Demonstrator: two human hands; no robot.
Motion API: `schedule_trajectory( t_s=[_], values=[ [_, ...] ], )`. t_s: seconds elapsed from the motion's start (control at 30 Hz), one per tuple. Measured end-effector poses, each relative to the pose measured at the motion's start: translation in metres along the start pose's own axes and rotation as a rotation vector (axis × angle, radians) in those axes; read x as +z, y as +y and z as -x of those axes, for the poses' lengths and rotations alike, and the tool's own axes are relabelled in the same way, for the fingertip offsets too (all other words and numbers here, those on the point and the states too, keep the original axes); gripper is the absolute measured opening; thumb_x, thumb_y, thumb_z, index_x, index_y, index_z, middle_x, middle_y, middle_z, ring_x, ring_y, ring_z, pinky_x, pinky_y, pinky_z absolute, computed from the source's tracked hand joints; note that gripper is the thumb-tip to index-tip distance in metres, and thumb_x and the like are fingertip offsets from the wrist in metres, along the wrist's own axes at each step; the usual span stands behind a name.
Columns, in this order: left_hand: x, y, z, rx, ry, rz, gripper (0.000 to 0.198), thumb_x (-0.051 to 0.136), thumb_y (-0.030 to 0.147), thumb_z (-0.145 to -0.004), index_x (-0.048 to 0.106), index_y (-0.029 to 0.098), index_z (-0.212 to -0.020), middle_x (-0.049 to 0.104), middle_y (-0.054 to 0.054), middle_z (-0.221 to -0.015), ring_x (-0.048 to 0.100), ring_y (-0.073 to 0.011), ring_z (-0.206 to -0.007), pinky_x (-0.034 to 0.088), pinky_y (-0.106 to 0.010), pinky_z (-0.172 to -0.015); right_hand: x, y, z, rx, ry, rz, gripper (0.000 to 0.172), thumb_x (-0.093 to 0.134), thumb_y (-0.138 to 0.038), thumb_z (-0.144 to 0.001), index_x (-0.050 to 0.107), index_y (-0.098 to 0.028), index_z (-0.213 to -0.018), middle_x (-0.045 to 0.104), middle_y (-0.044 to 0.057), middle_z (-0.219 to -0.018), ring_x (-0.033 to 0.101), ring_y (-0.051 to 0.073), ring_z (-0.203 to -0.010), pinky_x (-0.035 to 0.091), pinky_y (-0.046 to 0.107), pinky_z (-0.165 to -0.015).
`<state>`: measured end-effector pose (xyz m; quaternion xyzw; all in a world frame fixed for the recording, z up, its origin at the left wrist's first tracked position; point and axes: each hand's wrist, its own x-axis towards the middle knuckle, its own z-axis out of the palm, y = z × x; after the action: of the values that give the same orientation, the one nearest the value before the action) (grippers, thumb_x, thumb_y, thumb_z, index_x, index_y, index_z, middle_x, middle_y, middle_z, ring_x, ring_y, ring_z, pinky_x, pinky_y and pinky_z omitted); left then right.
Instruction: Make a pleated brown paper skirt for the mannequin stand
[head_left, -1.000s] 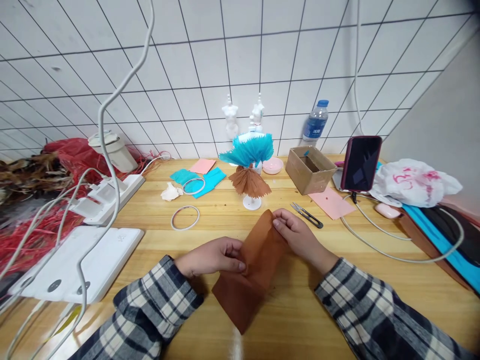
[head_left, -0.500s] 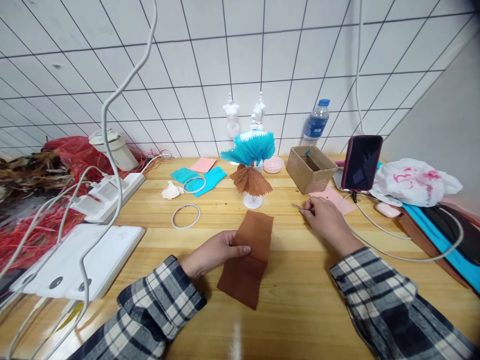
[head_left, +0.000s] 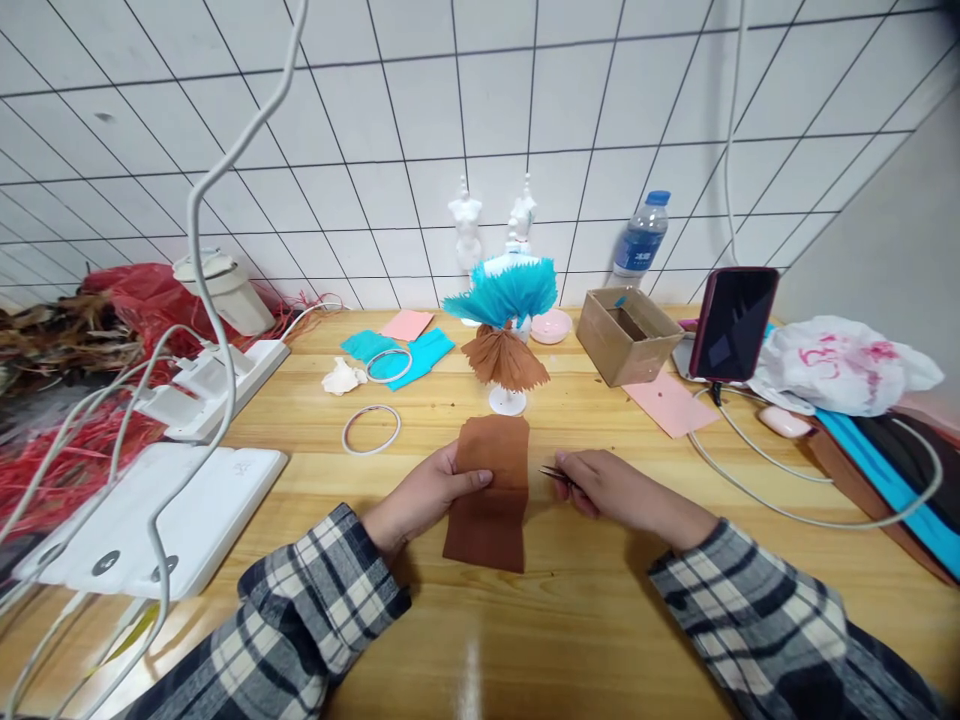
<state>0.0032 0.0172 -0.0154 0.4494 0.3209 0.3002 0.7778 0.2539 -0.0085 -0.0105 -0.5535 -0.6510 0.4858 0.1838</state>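
My left hand [head_left: 435,492] grips a brown sheet of crepe-like paper or cloth [head_left: 487,530] by its left side, thumb on top, just above the table. Close to the sheet's right edge is my right hand [head_left: 600,487], closed on a small metal tool with two thin points [head_left: 553,472]; whether it is scissors or tweezers I cannot tell. Behind the sheet stands a small white dress form on a round base [head_left: 508,402], dressed in a blue pleated ruffle [head_left: 510,292] above a brown one [head_left: 506,362], both with jagged edges.
Two white mannequin figures [head_left: 466,230] stand at the tiled wall. Left lie blue pieces [head_left: 422,357], a ring [head_left: 371,430], a power strip [head_left: 232,390] and a white power bank [head_left: 157,520]. Right are a cardboard box [head_left: 630,345], pink sheet [head_left: 670,404], phone [head_left: 735,325] and cable [head_left: 825,515].
My right hand has come left, from near the pink sheet to beside the brown sheet, bringing the metal tool. The brown sheet is now more upright and squared toward me in my left hand.
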Motion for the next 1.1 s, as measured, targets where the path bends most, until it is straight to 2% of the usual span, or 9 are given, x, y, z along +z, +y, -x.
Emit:
schedule_trajectory(
  t_s=[0.23, 0.33, 0.5, 0.7, 0.87, 1.1],
  values=[
    [0.003, 0.000, 0.000, 0.037, 0.043, -0.191, 0.060, 0.077, 0.021, -0.072, 0.055, 0.020, -0.127, 0.065, -0.011, -0.126, 0.060, -0.0288, -0.115, 0.048, -0.040, -0.096, 0.012, -0.008, -0.002, -0.045, 0.031, 0.179, 0.051, 0.027, -0.040, -0.098, 0.062, -0.022, -0.067, 0.056, -0.001, -0.047, 0.053, 0.015, -0.052, 0.035, 0.027, -0.056],
    [0.004, -0.002, 0.000, 0.046, 0.062, -0.250, 0.058, 0.077, 0.021, -0.072, 0.055, 0.020, -0.126, 0.066, -0.010, -0.125, 0.059, -0.0292, -0.116, 0.049, -0.039, -0.094, 0.012, -0.009, -0.002, -0.091, 0.046, 0.226, 0.046, 0.029, -0.034, -0.097, 0.061, -0.022, -0.066, 0.057, -0.001, -0.051, 0.052, 0.015, -0.054, 0.033, 0.027, -0.057],
    [0.002, -0.006, 0.000, 0.049, 0.047, -0.262, 0.054, 0.077, 0.023, -0.072, 0.057, 0.020, -0.122, 0.068, -0.009, -0.119, 0.062, -0.0295, -0.112, 0.050, -0.040, -0.091, 0.012, -0.010, -0.002, -0.085, 0.005, 0.305, 0.040, 0.033, -0.028, -0.094, 0.060, -0.022, -0.065, 0.057, -0.001, -0.055, 0.050, 0.015, -0.056, 0.030, 0.028, -0.058],
    [0.004, -0.005, -0.001, 0.009, 0.065, -0.290, 0.047, 0.075, 0.024, -0.074, 0.058, 0.017, -0.117, 0.070, -0.010, -0.114, 0.065, -0.0283, -0.105, 0.051, -0.041, -0.090, 0.014, -0.012, -0.003, -0.093, -0.023, 0.361, 0.040, 0.031, -0.031, -0.095, 0.059, -0.021, -0.068, 0.066, 0.002, -0.074, 0.056, 0.017, -0.070, 0.034, 0.029, -0.066],
    [0.006, -0.005, -0.002, 0.028, 0.095, -0.258, 0.053, 0.076, 0.024, -0.073, 0.055, 0.018, -0.121, 0.069, -0.009, -0.119, 0.065, -0.0278, -0.107, 0.052, -0.040, -0.089, 0.015, -0.016, -0.001, -0.069, -0.033, 0.387, 0.046, 0.024, -0.036, -0.098, 0.058, -0.020, -0.072, 0.066, 0.004, -0.078, 0.056, 0.017, -0.073, 0.036, 0.030, -0.070],
    [0.007, -0.005, -0.002, 0.038, 0.110, -0.276, 0.050, 0.076, 0.024, -0.073, 0.056, 0.017, -0.119, 0.068, -0.009, -0.121, 0.065, -0.0271, -0.105, 0.053, -0.039, -0.088, 0.017, -0.017, -0.001, -0.083, -0.022, 0.426, 0.045, 0.023, -0.041, -0.099, 0.054, -0.020, -0.074, 0.064, 0.003, -0.078, 0.054, 0.017, -0.071, 0.035, 0.029, -0.067]
  ],
)
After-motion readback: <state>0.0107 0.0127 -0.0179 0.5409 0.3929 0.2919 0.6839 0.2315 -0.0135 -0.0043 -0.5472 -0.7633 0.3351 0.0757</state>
